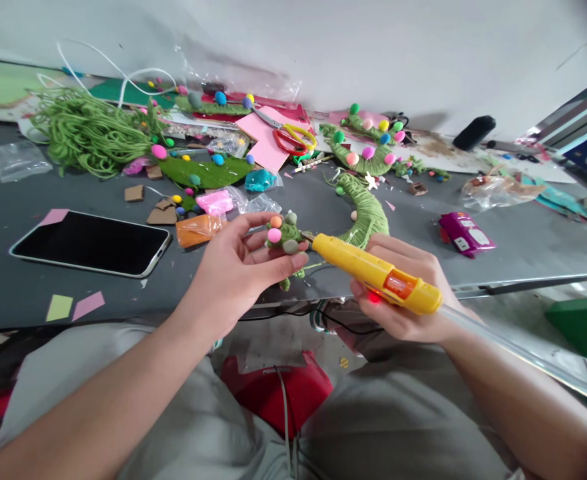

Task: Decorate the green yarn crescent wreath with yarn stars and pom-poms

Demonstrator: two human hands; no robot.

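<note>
Between the fingertips of my left hand [241,263] is a small green yarn ornament [289,232] with orange, pink and grey balls on it. My right hand [408,290] grips a yellow glue gun [358,260], with a clear glue stick [513,357] running out of its back end. The gun's metal nozzle points left and is at the ornament's right side; whether it touches cannot be made out. A red light glows on the gun near my right fingers. Behind the gun lies a curved form wrapped in green yarn [368,210], partly hidden by my right hand.
A phone [93,243] lies at left, below a heap of green yarn [91,130]. Scissors [288,137] rest on pink paper at the back. Green pieces with coloured balls [203,172], an orange packet [198,230] and a purple packet [466,233] are about the grey table [173,303].
</note>
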